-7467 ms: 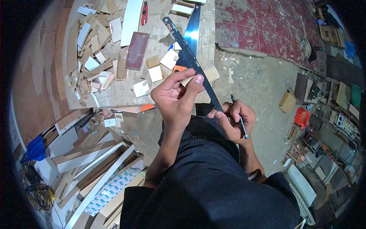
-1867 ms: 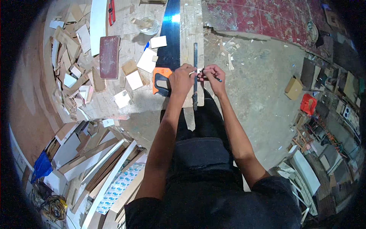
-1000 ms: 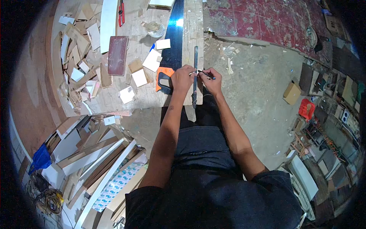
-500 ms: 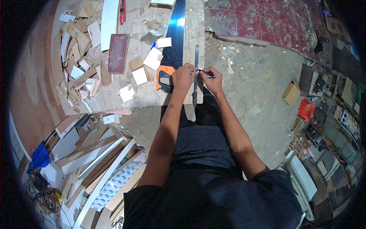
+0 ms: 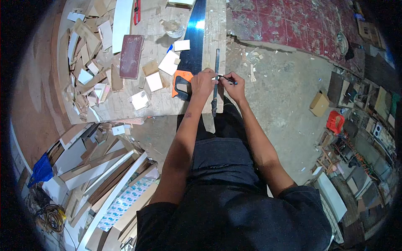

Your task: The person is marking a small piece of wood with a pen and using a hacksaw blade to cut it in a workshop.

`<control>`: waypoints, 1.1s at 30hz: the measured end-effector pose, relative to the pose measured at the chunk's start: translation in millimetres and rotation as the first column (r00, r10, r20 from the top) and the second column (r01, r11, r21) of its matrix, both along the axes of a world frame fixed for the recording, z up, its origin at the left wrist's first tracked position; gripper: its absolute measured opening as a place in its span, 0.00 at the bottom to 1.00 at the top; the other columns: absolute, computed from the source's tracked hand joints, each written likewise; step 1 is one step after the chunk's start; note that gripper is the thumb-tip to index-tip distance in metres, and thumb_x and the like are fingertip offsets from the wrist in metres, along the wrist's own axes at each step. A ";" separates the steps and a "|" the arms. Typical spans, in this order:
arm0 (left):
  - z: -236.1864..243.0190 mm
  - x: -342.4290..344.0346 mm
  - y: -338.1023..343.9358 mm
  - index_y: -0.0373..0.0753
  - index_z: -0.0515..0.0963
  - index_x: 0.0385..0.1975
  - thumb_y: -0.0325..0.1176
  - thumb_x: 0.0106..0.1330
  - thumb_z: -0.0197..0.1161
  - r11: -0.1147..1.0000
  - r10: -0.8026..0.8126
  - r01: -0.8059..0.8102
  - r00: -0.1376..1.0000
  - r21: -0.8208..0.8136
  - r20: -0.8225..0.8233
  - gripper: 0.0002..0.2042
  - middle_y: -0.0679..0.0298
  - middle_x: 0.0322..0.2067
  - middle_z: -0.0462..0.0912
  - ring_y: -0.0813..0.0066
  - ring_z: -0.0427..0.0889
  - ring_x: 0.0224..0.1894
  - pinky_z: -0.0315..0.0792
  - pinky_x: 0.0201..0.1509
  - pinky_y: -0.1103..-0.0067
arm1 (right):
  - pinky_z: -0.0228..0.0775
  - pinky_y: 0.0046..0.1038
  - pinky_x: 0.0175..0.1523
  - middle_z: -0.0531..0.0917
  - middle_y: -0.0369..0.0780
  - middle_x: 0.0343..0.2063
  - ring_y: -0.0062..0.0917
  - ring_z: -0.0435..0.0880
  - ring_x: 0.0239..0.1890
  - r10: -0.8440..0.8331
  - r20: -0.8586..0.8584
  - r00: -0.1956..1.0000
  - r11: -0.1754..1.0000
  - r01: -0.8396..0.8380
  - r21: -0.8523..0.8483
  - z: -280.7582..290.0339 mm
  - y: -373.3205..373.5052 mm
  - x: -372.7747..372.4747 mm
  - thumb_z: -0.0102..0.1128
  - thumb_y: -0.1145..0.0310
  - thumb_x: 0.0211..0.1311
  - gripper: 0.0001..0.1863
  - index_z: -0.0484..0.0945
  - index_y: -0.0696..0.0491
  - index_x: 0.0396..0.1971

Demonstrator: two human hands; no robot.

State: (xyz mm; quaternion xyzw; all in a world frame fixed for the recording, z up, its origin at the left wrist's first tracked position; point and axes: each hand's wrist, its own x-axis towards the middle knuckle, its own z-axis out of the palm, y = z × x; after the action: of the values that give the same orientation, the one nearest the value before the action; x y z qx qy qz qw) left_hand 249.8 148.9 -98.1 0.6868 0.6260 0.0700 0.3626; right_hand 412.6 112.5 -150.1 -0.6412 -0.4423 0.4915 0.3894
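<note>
At the right edge of the workbench [image 5: 161, 109], a narrow dark metal bar [image 5: 217, 60] lies pointing away from me. My left hand [image 5: 204, 83] is closed over its middle, fingertips pressed together beside a tiny pale spot too small to name. Just right of the bar, my right hand [image 5: 233, 86] pinches a dark pen [image 5: 229, 80], its tip close to the left fingertips. A handsaw with an orange and black handle [image 5: 176, 85] rests left of my left hand, its shiny blade [image 5: 190, 54] stretching away along the bench.
Several white and brown blocks [image 5: 154, 82] lie left of the saw, near a clear container [image 5: 173, 28] and a maroon board [image 5: 131, 56]. Wood offcuts [image 5: 86, 50] pile up at far left. Boards [image 5: 100, 167] lean below the bench. A cardboard box [image 5: 319, 103] and red crate [image 5: 335, 122] stand at right.
The view has shifted very slightly. Both hands stay at the dark bar with almost the same grip, and the pen tip remains close to the left fingertips.
</note>
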 end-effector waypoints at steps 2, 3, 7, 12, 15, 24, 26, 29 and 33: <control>1.6 1.5 -0.6 0.48 0.87 0.42 0.35 0.53 0.74 1.000 -0.013 0.014 1.000 0.015 -0.027 0.14 0.72 0.41 0.85 0.64 0.85 0.42 0.78 0.43 0.69 | 0.72 0.22 0.33 0.84 0.37 0.23 0.15 0.79 0.27 0.005 0.023 1.000 1.000 -0.005 0.013 -1.3 -1.2 2.2 0.71 0.70 0.56 0.09 0.82 0.59 0.32; 2.4 2.7 -0.5 0.48 0.87 0.42 0.35 0.53 0.74 1.000 -0.015 0.015 1.000 0.014 -0.023 0.14 0.72 0.41 0.85 0.64 0.85 0.42 0.78 0.43 0.69 | 0.72 0.23 0.33 0.84 0.38 0.23 0.15 0.79 0.27 0.009 0.021 1.000 1.000 -0.009 0.010 -2.3 -0.8 2.9 0.70 0.70 0.56 0.09 0.82 0.59 0.31; 1.0 0.1 1.2 0.48 0.87 0.41 0.34 0.54 0.73 0.999 -0.034 0.035 0.999 0.037 -0.021 0.13 0.71 0.41 0.85 0.63 0.85 0.42 0.78 0.43 0.67 | 0.71 0.25 0.32 0.83 0.40 0.22 0.17 0.78 0.26 0.052 0.043 0.998 0.998 -0.053 0.039 4.7 3.0 1.0 0.68 0.70 0.57 0.09 0.80 0.60 0.29; 1.0 0.3 4.5 0.46 0.87 0.41 0.31 0.57 0.72 0.999 -0.045 0.045 0.999 0.003 -0.013 0.11 0.68 0.42 0.84 0.61 0.85 0.42 0.78 0.46 0.66 | 0.71 0.27 0.32 0.81 0.42 0.21 0.20 0.77 0.25 0.124 0.113 0.986 0.991 -0.128 0.034 9.3 7.0 2.8 0.67 0.69 0.57 0.10 0.79 0.60 0.28; -0.9 -0.4 4.7 0.46 0.87 0.40 0.31 0.56 0.73 0.999 -0.048 0.047 0.999 -0.014 -0.023 0.11 0.67 0.42 0.84 0.60 0.85 0.42 0.78 0.46 0.66 | 0.71 0.27 0.33 0.81 0.42 0.21 0.21 0.77 0.24 0.121 0.095 0.988 0.992 -0.124 0.032 8.1 5.5 1.9 0.67 0.69 0.57 0.10 0.79 0.60 0.28; -3.5 -0.7 3.4 0.46 0.88 0.39 0.37 0.53 0.74 0.998 -0.050 0.051 0.999 0.041 -0.011 0.12 0.70 0.40 0.85 0.62 0.86 0.40 0.77 0.42 0.66 | 0.70 0.24 0.33 0.81 0.37 0.21 0.15 0.75 0.27 0.070 -0.016 0.997 0.997 -0.071 -0.044 5.8 -8.4 0.0 0.68 0.70 0.57 0.09 0.78 0.60 0.26; -3.7 -1.3 3.8 0.46 0.88 0.39 0.37 0.53 0.74 0.998 -0.054 0.054 0.998 0.032 -0.021 0.13 0.71 0.40 0.85 0.63 0.86 0.40 0.77 0.42 0.66 | 0.70 0.24 0.33 0.81 0.36 0.21 0.14 0.75 0.27 0.059 -0.020 0.998 0.997 -0.060 -0.038 7.2 -7.9 -0.2 0.68 0.71 0.57 0.09 0.77 0.60 0.26; -3.3 -1.8 4.9 0.47 0.88 0.39 0.37 0.53 0.75 0.998 -0.059 0.059 0.998 0.034 -0.017 0.13 0.71 0.40 0.85 0.63 0.86 0.40 0.77 0.42 0.67 | 0.70 0.24 0.33 0.80 0.36 0.21 0.14 0.74 0.27 0.072 -0.014 0.997 0.995 -0.073 -0.062 7.3 -7.6 0.9 0.67 0.71 0.57 0.09 0.77 0.60 0.26; -0.7 0.4 5.7 0.47 0.88 0.39 0.38 0.53 0.74 0.997 -0.065 0.067 0.997 0.038 -0.034 0.13 0.71 0.40 0.85 0.63 0.86 0.40 0.77 0.42 0.67 | 0.69 0.24 0.34 0.80 0.36 0.21 0.14 0.74 0.27 0.066 -0.032 0.997 0.996 -0.068 -0.061 2.8 -8.8 3.2 0.67 0.70 0.56 0.09 0.77 0.60 0.26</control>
State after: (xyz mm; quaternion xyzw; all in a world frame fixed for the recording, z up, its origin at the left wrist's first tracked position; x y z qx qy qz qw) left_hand 250.2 154.6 -98.8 0.7152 0.6072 0.0591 0.3410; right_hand 415.8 103.7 -147.3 -0.6304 -0.4421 0.5273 0.3594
